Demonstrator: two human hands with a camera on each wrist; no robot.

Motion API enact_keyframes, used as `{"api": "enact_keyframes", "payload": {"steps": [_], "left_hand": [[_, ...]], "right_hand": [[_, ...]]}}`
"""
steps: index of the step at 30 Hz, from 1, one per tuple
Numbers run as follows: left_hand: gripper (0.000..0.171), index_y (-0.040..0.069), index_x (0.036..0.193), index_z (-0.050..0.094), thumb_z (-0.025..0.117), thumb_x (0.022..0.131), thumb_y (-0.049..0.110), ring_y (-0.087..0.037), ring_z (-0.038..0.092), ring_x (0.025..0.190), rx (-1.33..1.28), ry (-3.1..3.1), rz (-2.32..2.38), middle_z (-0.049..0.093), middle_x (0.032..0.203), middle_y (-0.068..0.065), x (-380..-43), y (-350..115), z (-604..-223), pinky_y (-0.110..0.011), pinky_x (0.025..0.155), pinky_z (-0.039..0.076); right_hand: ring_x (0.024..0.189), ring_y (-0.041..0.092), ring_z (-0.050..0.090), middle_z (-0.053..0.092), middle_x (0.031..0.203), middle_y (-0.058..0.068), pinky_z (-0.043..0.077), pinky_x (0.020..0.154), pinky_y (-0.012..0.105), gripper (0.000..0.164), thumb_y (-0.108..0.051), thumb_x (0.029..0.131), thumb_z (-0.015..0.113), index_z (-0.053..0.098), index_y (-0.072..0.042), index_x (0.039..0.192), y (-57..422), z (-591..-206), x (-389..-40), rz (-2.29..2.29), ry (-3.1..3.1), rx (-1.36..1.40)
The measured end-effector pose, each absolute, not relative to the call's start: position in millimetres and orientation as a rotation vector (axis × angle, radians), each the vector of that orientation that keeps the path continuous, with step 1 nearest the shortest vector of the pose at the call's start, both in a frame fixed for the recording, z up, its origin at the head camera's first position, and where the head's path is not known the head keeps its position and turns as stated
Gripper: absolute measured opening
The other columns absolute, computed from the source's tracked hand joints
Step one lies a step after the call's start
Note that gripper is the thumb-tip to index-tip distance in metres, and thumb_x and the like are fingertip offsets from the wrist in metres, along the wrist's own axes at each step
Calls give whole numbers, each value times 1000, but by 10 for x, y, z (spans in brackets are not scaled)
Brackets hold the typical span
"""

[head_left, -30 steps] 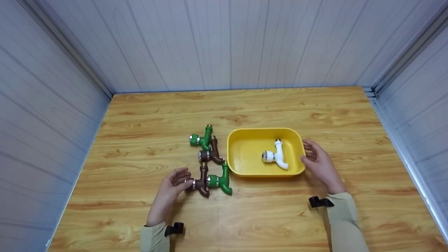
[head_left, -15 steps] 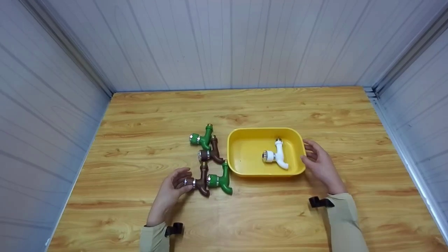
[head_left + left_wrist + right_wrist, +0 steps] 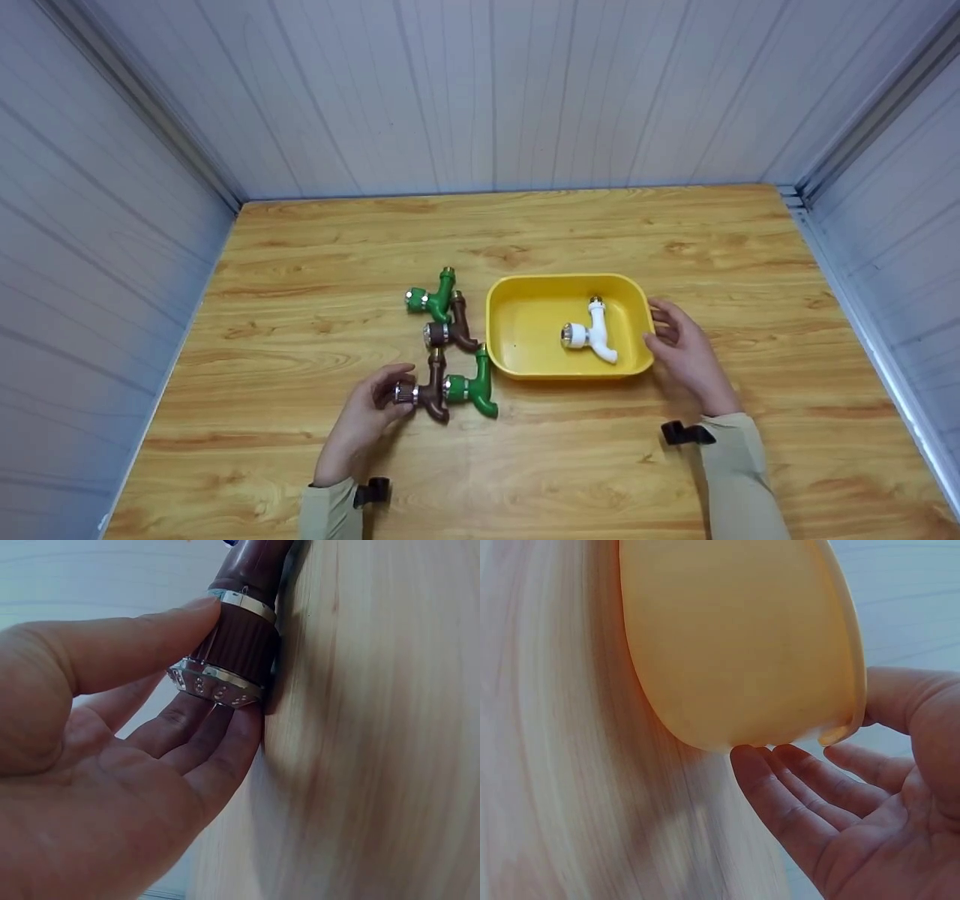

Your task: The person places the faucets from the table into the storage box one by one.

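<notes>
My left hand (image 3: 364, 412) is at a brown tap (image 3: 434, 394), its thumb and fingers around the ribbed, chrome-ended knob. In the left wrist view the thumb lies along one side of the knob (image 3: 236, 641), and the fingertips reach its chrome end from below. The tap lies on the table beside a green tap (image 3: 480, 390). My right hand (image 3: 690, 360) holds the right end of a yellow basin (image 3: 570, 373), thumb at the rim and fingertips against the outer wall (image 3: 735, 652). Inside the basin lies a white tap (image 3: 598, 334).
Another brown tap (image 3: 461, 330) and another green tap (image 3: 435, 298) lie close together left of the basin, farther back. The wooden table (image 3: 570, 465) is bounded by pale panel walls (image 3: 465, 97) at the back and sides.
My left thumb has shifted slightly down and the fingers have drawn in around the brown tap's knob. The right hand, basin and taps stay in place.
</notes>
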State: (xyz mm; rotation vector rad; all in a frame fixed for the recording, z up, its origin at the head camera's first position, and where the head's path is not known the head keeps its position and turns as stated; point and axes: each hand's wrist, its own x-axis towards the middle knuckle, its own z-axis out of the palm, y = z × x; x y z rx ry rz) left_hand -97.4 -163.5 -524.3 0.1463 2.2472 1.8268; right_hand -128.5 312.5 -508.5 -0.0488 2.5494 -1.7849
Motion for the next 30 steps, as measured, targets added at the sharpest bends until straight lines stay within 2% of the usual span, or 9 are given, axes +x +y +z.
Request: {"api": "enact_keyframes", "payload": {"steps": [11, 23, 30], "left_hand": [[58, 0, 128, 55, 64, 75, -21, -33, 58, 108, 179, 2327, 1796, 62, 114, -20, -982, -1638, -5215, -43, 100, 43], [57, -2, 129, 54, 63, 76, -20, -33, 58, 107, 174, 2334, 1798, 62, 114, -21, -1001, -1632, -5176, -47, 101, 42], [57, -1, 130, 53, 65, 77, -19, -34, 58, 108, 101, 2323, 1788, 60, 117, -22, -999, -1641, -5168, -45, 99, 44]], "right_hand": [[119, 36, 51, 48, 133, 25, 43, 97, 24, 54, 1, 93, 58, 35, 4, 142, 3127, -5075, -1294, -1759, 2561, -56], [116, 38, 52, 50, 130, 27, 44, 92, 16, 53, 4, 92, 58, 37, 5, 141, 3129, -5085, -1295, -1778, 2580, -77], [118, 37, 51, 48, 132, 27, 44, 97, 27, 54, 2, 93, 57, 35, 4, 142, 3121, -5057, -1287, -1742, 2575, -58]]}}
